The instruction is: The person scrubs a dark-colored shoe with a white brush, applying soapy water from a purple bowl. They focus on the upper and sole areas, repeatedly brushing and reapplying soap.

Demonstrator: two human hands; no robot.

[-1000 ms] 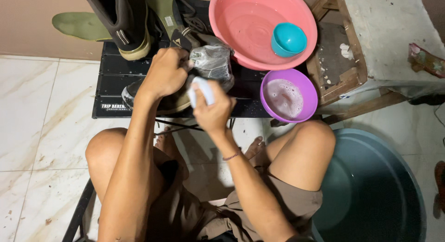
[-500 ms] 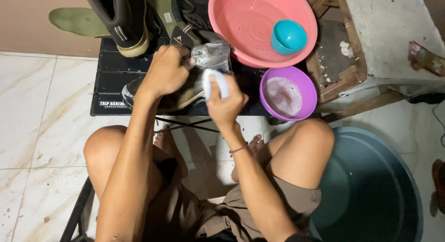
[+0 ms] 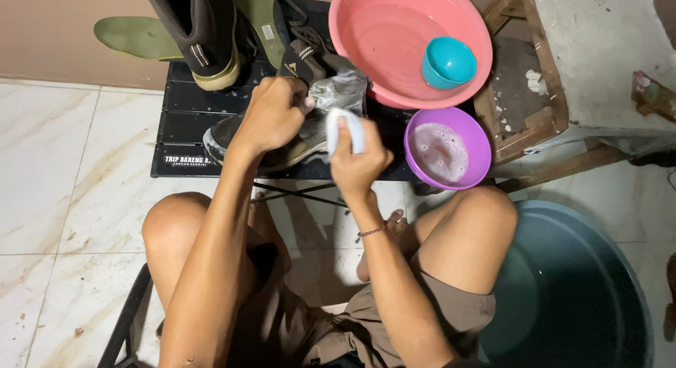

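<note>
A black desk (image 3: pixel 183 121) carries a grey shoe (image 3: pixel 282 139), just left of a purple bowl (image 3: pixel 448 148). The left hand (image 3: pixel 274 114) grips the shoe. The right hand (image 3: pixel 359 160), beside it, grips a white brush (image 3: pixel 346 128).

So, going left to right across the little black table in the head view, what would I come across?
Green insole → dark boot → left hand gripping a shoe → right hand holding a white brush → teal cup in the pink basin → purple bowl of suds.
</note>
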